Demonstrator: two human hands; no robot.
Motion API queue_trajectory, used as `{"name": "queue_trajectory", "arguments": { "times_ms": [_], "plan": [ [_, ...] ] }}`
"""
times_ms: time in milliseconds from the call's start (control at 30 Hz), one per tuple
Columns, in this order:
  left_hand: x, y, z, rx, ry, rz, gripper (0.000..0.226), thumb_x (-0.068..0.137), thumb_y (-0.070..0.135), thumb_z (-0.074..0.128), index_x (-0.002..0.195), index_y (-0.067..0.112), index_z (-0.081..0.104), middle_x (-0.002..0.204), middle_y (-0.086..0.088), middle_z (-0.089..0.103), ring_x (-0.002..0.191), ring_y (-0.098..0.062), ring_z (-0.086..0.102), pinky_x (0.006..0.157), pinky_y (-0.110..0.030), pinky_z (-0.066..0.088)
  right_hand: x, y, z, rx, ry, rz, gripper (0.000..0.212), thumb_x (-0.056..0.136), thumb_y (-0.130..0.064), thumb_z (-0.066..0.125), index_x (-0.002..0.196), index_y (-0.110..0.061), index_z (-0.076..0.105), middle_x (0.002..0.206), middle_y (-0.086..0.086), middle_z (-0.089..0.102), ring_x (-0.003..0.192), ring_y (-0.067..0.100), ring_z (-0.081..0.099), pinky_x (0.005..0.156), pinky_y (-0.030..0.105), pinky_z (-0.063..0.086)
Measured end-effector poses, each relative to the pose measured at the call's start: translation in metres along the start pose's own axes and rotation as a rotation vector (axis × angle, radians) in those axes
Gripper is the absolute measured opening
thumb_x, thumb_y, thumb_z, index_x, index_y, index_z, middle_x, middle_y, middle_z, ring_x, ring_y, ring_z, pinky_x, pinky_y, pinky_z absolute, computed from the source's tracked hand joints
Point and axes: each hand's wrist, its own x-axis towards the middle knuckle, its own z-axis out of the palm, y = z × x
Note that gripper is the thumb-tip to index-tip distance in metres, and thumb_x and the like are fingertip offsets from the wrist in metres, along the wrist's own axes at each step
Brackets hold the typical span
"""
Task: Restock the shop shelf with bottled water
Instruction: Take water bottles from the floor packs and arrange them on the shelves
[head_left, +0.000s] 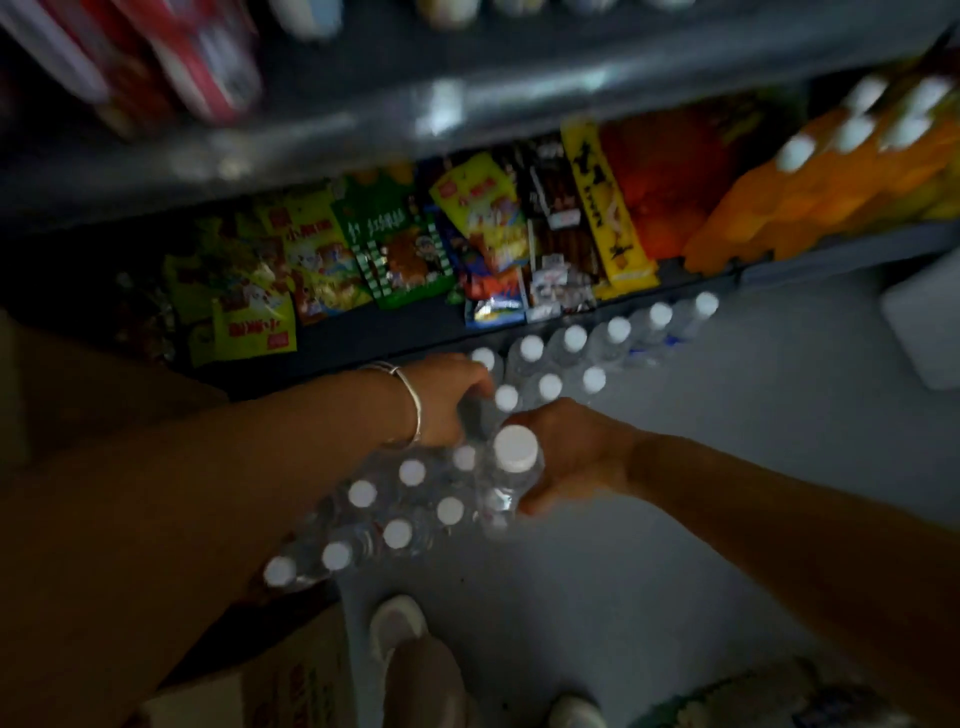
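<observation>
A shrink-wrapped pack of water bottles (395, 514) with white caps hangs tilted between my arms, low in the middle of the view. My left hand (447, 400), with a silver bangle on the wrist, grips the pack's far end from above. My right hand (566, 457) grips a single water bottle (511, 467) at the pack's near corner, its white cap pointing up. Two rows of loose water bottles (576, 353) stand on the floor along the foot of the shelf (363, 338), just beyond my hands. The picture is blurred.
Snack bags (395, 244) fill the bottom shelf; orange drink bottles (831, 171) stand at its right end. A cardboard box (280, 680) sits at lower left, my shoe (400, 629) beside it. Another wrapped pack (769, 696) lies at lower right, a white box (930, 332) at the right edge.
</observation>
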Motion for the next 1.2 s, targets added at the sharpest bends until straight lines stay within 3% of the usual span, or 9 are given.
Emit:
{"name": "queue_trajectory", "arguments": {
  "times_ms": [200, 300, 367, 467, 567, 667, 867, 967, 1200],
  "plan": [
    [-0.124, 0.062, -0.148, -0.032, -0.130, -0.044, 0.064, 0.073, 0.007, 0.076, 0.130, 0.013, 0.046, 0.123, -0.006, 0.056, 0.112, -0.022, 0.054, 0.093, -0.029, 0.047, -0.101, -0.114, -0.140, 0.024, 0.023, -0.153, 0.030, 0.072, -0.019, 0.079, 0.096, -0.018, 0.062, 0.092, -0.007, 0.064, 0.086, 0.007, 0.058, 0.073, 0.014, 0.046],
    [-0.200, 0.093, -0.224, -0.074, -0.121, -0.034, 0.034, 0.075, -0.003, 0.071, 0.102, 0.009, 0.056, 0.091, -0.001, 0.060, 0.086, -0.010, 0.057, 0.070, -0.013, 0.047, -0.157, -0.182, -0.210, -0.024, 0.097, -0.255, 0.032, 0.075, -0.017, 0.077, 0.104, -0.013, 0.063, 0.103, -0.004, 0.065, 0.096, 0.008, 0.058, 0.084, 0.014, 0.045],
    [-0.253, 0.109, -0.272, -0.123, -0.107, -0.007, 0.035, 0.070, -0.009, 0.073, 0.101, 0.000, 0.060, 0.098, -0.013, 0.066, 0.093, -0.017, 0.063, 0.081, -0.025, 0.052, -0.193, -0.227, -0.257, -0.046, 0.183, -0.315, 0.025, 0.076, -0.016, 0.076, 0.098, -0.014, 0.063, 0.099, -0.006, 0.066, 0.094, 0.007, 0.058, 0.080, 0.011, 0.045],
    [-0.337, 0.133, -0.336, -0.166, -0.020, 0.030, 0.057, 0.063, -0.006, 0.078, 0.116, -0.001, 0.058, 0.120, -0.025, 0.060, 0.110, -0.032, 0.057, 0.092, -0.048, 0.049, -0.248, -0.295, -0.320, -0.072, 0.321, -0.409, 0.030, 0.077, -0.019, 0.076, 0.104, -0.010, 0.066, 0.101, 0.002, 0.070, 0.095, 0.014, 0.064, 0.083, 0.027, 0.051],
    [-0.414, 0.157, -0.398, -0.167, 0.095, 0.065, 0.043, 0.075, -0.016, 0.064, 0.115, -0.003, 0.056, 0.117, -0.018, 0.062, 0.109, -0.026, 0.056, 0.088, -0.036, 0.052, -0.303, -0.360, -0.375, 0.007, 0.439, -0.480, 0.032, 0.073, -0.024, 0.078, 0.096, -0.005, 0.067, 0.086, 0.008, 0.068, 0.076, 0.016, 0.065, 0.068, 0.031, 0.051],
    [-0.490, 0.175, -0.450, -0.223, 0.225, 0.075, 0.040, 0.078, -0.013, 0.062, 0.106, 0.015, 0.055, 0.101, -0.002, 0.064, 0.091, -0.011, 0.060, 0.070, -0.016, 0.052, -0.350, -0.422, -0.421, 0.105, 0.540, -0.569, 0.029, 0.075, -0.025, 0.075, 0.096, -0.006, 0.068, 0.076, 0.002, 0.062, 0.058, 0.004, 0.053, 0.052, 0.019, 0.041],
    [-0.606, 0.182, -0.538, -0.347, 0.516, 0.145, 0.054, 0.057, -0.002, 0.064, 0.110, 0.010, 0.055, 0.095, -0.004, 0.066, 0.086, -0.016, 0.063, 0.081, -0.033, 0.050, -0.406, -0.538, -0.502, 0.157, 0.743, -0.685, 0.027, 0.076, -0.032, 0.070, 0.081, -0.008, 0.060, 0.047, -0.007, 0.046, 0.041, 0.004, 0.039, 0.043, 0.016, 0.030],
    [-0.648, 0.179, -0.581, -0.294, 0.688, 0.183, 0.044, 0.065, -0.006, 0.069, 0.102, 0.016, 0.059, 0.092, -0.002, 0.068, 0.084, -0.015, 0.063, 0.083, -0.032, 0.051, -0.417, -0.590, -0.538, 0.131, 0.855, -0.732, 0.034, 0.068, -0.043, 0.069, 0.073, -0.012, 0.056, 0.059, 0.007, 0.035, 0.050, 0.013, 0.030, 0.050, 0.026, 0.023],
    [-0.687, 0.135, -0.652, -0.281, 0.938, 0.197, 0.037, 0.080, -0.013, 0.058, 0.112, 0.004, 0.056, 0.101, -0.013, 0.063, 0.084, -0.021, 0.060, 0.072, -0.027, 0.053, -0.396, -0.682, -0.602, 0.151, 0.991, -0.817, 0.029, 0.067, -0.040, 0.067, 0.057, -0.018, 0.051, 0.050, 0.002, 0.035, 0.046, 0.014, 0.028, 0.047, 0.026, 0.019]
  ]
}}
